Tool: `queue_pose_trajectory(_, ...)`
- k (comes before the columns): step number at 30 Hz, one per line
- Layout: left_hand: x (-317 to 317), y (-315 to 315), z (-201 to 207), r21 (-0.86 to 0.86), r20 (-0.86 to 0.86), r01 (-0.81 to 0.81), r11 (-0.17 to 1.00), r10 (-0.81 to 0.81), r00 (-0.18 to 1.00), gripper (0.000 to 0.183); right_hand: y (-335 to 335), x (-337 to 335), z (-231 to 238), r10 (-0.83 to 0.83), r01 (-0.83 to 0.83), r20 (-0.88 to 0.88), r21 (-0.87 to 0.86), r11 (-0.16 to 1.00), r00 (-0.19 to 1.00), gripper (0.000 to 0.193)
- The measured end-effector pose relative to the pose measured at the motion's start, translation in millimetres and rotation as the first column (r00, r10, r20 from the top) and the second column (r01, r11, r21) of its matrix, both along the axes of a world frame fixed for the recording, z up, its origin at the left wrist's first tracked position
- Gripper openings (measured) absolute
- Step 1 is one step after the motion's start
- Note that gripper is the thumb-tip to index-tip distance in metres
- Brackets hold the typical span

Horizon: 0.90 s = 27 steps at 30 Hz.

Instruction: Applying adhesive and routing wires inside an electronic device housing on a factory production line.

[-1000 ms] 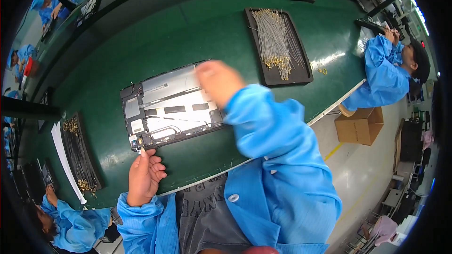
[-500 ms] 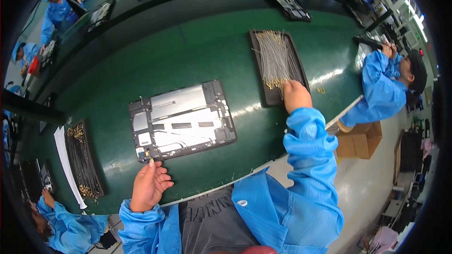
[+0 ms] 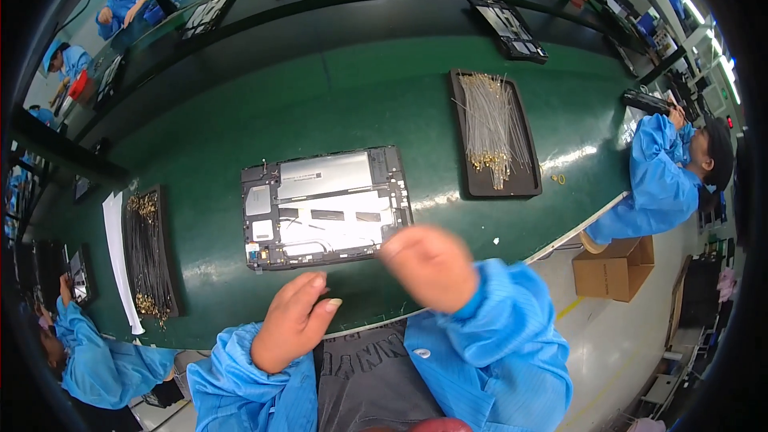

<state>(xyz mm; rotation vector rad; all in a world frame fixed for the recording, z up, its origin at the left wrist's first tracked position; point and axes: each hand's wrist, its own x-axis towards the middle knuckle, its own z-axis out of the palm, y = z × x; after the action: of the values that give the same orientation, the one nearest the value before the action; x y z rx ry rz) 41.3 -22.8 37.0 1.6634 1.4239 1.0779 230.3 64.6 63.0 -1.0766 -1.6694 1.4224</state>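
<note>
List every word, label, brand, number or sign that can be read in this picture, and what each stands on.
Wording is not copied here; print shows in these places:
Grey garment: large, dark-edged letters, partly hidden.
Cardboard box: one line of dark print on its side, too small to read surely.
Silver panel in the open tablet-like device: tiny print beside a dark square mark, too small to read.

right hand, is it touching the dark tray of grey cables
Apart. The head view shows a plain stretch of green tabletop between the blurred right hand and the near edge of the dark tray.
</note>
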Motion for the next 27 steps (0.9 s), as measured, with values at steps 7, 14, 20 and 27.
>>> queue_pose_trajectory(7, 8, 10, -12, 0.208, -0.202, 0.005, 0.978, 0.038, 0.979, 0.018, -18, -20, -31, 0.157, -0.230, -0.168, -0.757, 0.612, 0.973, 0.022)
queue_pose_trajectory(14, 20, 41, -33, 0.283, -0.473, -0.112, 0.953, 0.240, 0.847, 0.014, 10, -22, -27, -0.483, 0.305, -0.110, -0.649, 0.697, 0.869, 0.030)
queue_pose_trajectory(20, 27, 41, -38, 0.212, -0.521, -0.144, 0.967, 0.236, 0.820, 0.014, 4, -26, -47, -0.494, 0.466, -0.247, -0.165, 0.869, 0.834, 0.034)
queue_pose_trajectory(27, 29, 42, -39, 0.211, -0.518, -0.171, 0.962, 0.259, 0.815, 0.014, -3, -29, -74, -0.408, 0.455, -0.266, 0.143, 0.879, 0.873, 0.026)
